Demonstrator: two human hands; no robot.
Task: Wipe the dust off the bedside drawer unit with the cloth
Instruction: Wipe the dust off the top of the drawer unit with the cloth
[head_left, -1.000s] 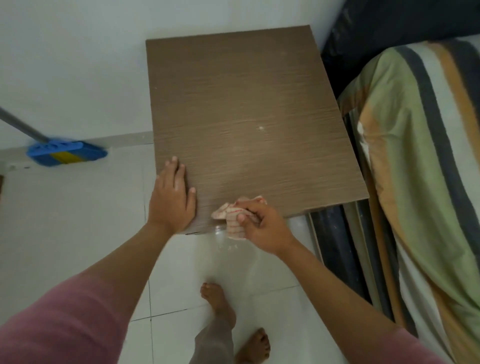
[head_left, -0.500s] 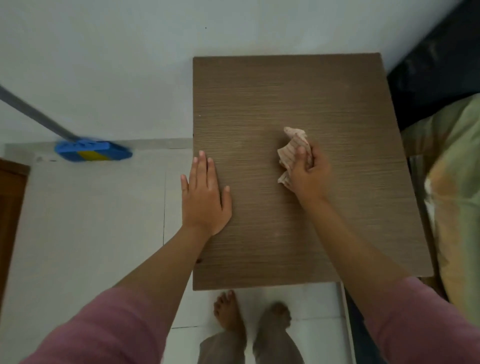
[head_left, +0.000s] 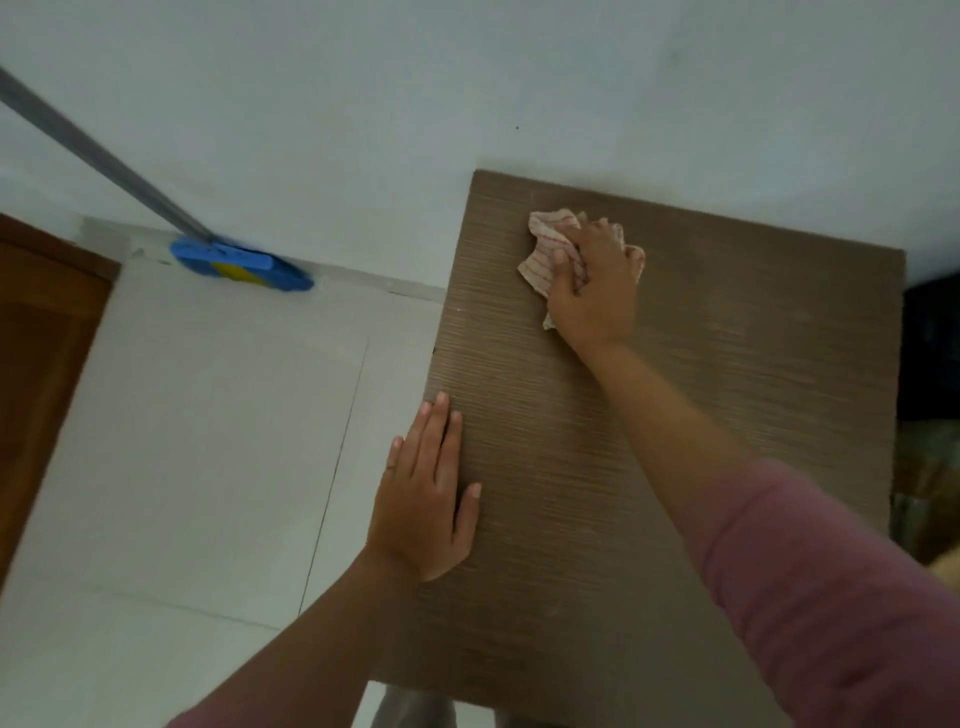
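Up top, right hand fingers bunching crumpled cloth – woodgrain drawer unit, left hand flat.

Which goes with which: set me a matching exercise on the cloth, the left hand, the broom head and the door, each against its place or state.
Things:
1. cloth
2. left hand
3. broom head
4. door

Places or states:
A. on the floor against the wall
B. flat on the left edge of the drawer unit top
C. brown wood, at the far left of the view
D. bunched under the right hand near the wall

Pairs: 1-D, 2-B, 3-A, 4-C
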